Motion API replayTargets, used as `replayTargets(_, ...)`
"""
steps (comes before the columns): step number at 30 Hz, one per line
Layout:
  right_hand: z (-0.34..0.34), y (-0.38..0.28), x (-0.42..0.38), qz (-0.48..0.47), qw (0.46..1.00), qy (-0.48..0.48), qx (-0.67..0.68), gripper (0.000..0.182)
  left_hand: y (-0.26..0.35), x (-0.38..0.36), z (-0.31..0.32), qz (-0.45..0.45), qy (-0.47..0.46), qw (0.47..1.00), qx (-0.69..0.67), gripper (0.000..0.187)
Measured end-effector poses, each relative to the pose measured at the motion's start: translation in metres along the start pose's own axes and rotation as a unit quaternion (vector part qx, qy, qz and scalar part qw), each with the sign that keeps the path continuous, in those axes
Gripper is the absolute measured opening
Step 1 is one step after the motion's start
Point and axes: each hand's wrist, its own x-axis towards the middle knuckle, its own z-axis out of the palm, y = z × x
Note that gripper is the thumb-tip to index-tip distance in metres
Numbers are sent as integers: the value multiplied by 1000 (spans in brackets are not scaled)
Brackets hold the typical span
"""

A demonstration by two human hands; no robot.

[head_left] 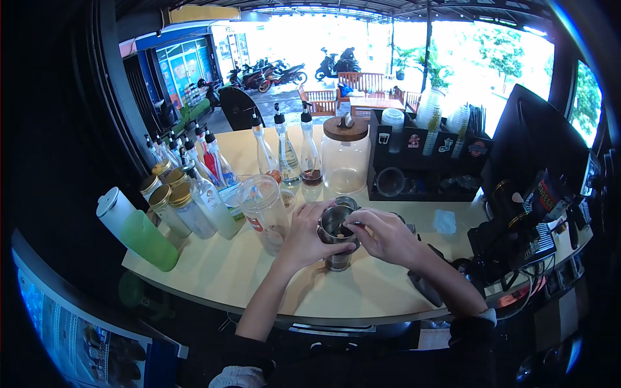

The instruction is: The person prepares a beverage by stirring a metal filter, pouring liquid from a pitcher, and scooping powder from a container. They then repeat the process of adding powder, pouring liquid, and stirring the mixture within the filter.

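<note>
In the head view my left hand (pixel 308 237) is wrapped around a metal cup (pixel 329 223), fingers behind it and thumb across its front. The cup's open mouth faces up towards me, and something small and pale shows inside. My right hand (pixel 386 238) is closed in a pinch over the rim, on a thin utensil (pixel 355 224) that reaches into the cup; its lower end is hidden. Under the cup shows the shiny base of a vessel (pixel 338 261) on the table. A large clear plastic jug (pixel 264 216) with a red mark stands just left of my left hand.
Pump bottles (pixel 289 155) and a wood-lidded glass jar (pixel 345 155) line the back. Gold-lidded jars (pixel 191 210) and a green-and-white bottle (pixel 147 239) stand left. A black cup organizer (pixel 414 155), a white cloth (pixel 445 222) and dark equipment (pixel 511 233) are right.
</note>
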Motion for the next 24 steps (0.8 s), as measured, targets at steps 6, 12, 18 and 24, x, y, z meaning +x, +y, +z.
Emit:
replayTargets(6, 2, 2, 3, -79, 993, 80, -42, 25, -8, -1, 8, -26, -18, 999, -22, 79)
replayTargets(12, 11, 12, -7, -163, 976, -60, -130, 36, -11, -1, 7, -26, -23, 999, -24, 79)
replayTargets(18, 10, 12, -15, -133, 989, -9, -70, 34, -7, 0, 7, -70, -34, 995, -65, 79)
replayTargets(24, 18, 21, -14, -61, 998, 9, -11, 36, -4, -2, 11, -127, -26, 982, -139, 79)
